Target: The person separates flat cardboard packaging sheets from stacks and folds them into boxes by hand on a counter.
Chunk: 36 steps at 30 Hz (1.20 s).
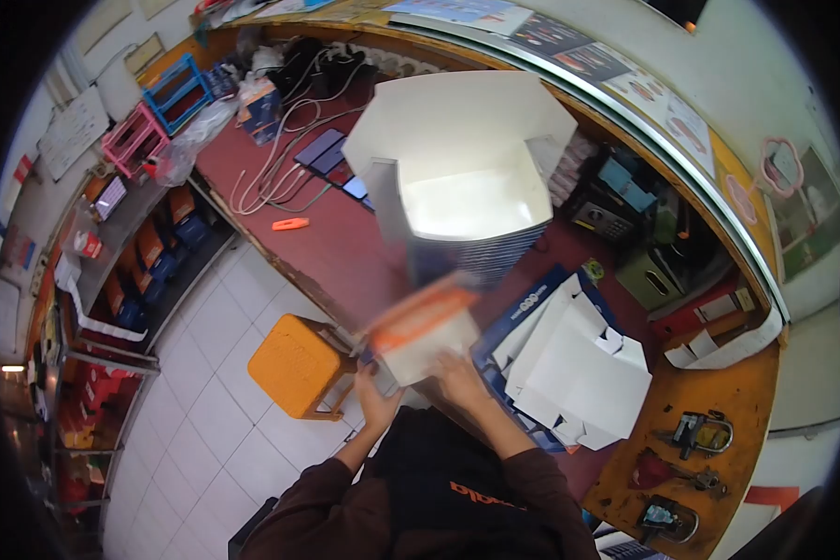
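Close to my body I hold a paper food box (429, 327), white inside with an orange and dark outside, smeared by motion. My left hand (377, 397) is closed on its left lower edge, and my right hand (457, 378) grips its near right side. Just beyond it rises a tall stack of nested boxes (481, 254), dark blue outside, with the white top box (476, 201) standing open, flaps spread. Right of my right hand lie flat white box blanks (579, 364), on top of dark blue printed ones (495, 359).
An orange cutter (290, 224), phones (322, 149) and white cables lie on the red tabletop (243, 177). A yellow stool (294, 366) stands left of the table. Padlocks (703, 432) rest on the wooden ledge at right. A dark safe (602, 219) sits beneath the counter.
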{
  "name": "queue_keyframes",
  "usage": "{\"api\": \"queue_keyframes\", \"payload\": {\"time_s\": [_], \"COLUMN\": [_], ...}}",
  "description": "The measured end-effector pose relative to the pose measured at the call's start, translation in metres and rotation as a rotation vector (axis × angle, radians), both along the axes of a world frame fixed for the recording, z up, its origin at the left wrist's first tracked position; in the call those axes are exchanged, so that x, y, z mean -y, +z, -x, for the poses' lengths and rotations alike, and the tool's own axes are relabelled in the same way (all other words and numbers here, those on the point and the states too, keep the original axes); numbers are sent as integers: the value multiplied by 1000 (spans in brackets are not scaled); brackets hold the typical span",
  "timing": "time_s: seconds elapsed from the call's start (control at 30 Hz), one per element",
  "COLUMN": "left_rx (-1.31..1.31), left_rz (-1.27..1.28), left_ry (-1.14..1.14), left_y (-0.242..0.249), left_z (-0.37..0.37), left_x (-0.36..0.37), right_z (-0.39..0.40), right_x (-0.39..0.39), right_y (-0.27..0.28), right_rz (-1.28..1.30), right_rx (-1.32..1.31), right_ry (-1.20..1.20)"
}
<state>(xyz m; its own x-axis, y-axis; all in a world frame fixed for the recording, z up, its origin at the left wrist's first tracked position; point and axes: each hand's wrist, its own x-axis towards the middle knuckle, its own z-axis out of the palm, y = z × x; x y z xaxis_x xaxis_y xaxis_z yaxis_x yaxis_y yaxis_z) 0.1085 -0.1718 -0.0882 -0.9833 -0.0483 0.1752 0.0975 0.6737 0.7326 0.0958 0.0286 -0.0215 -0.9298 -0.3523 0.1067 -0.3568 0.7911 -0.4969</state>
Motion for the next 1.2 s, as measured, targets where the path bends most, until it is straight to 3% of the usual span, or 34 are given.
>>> {"api": "queue_keyframes", "payload": {"time_s": [0.07,0.13,0.17,0.23,0.3,0.37,0.43,0.47,0.53,0.57,0.67,0.7,0.73,0.77,0.8,0.83,0.9,0.93,1.03,1.07,1.13,1.2], "left_rx": [93,847,850,585,-38,-255,-497,-518,-318,-337,-549,-307,-65,-63,-26,12,-82,-162,-191,-212,-190,-161], "left_rz": [38,-124,-125,44,117,140,392,384,713,711,827,791,749,759,654,549,309,235,200,204,322,335], "left_ry": [68,-355,-394,-945,-1179,-1368,-1419,-1446,-1521,-1542,-1494,-1488,-1462,-1453,-1523,-1586,-1606,-1598,-1199,-1037,-741,-753], "left_y": [8,40,59,93,94,82,77,76,77,78,74,69,64,61,58,54,52,74,126,133,147,138], "left_z": [-14,-30,-29,-17,-7,0,2,0,-9,-14,-22,-22,-23,-20,-15,-10,2,7,22,27,33,28], "left_x": [-5,-12,-25,-65,-120,-182,-232,-251,-280,-288,-300,-300,-299,-297,-291,-282,-249,-227,-152,-128,-87,-66], "right_z": [-9,-27,-39,-68,-105,-137,-164,-175,-195,-202,-210,-211,-212,-211,-212,-216,-219,-214,-213,-213,-215,-213], "right_x": [1,-20,-31,-66,-95,-113,-120,-124,-124,-124,-115,-115,-121,-129,-141,-155,-176,-175,-197,-209,-233,-265], "right_y": [35,44,46,33,15,7,6,5,1,0,1,-3,-10,-18,-37,-47,-59,-46,-31,-35,-32,-31], "right_rz": [150,213,288,246,145,63,51,48,89,139,49,58,184,316,505,523,676,544,613,432,459,480], "right_rx": [-96,-183,-274,-368,-351,-332,-347,-351,-365,-365,-373,-371,-529,-691,-669,-659,-166,-190,-133,-184,-132,-97], "right_ry": [-152,-352,-519,-857,-1208,-1410,-1496,-1555,-1608,-1626,-1698,-1707,-1794,-1864,-2016,-2004,-1934,-1927,-1885,-1853,-1783,-1709]}}
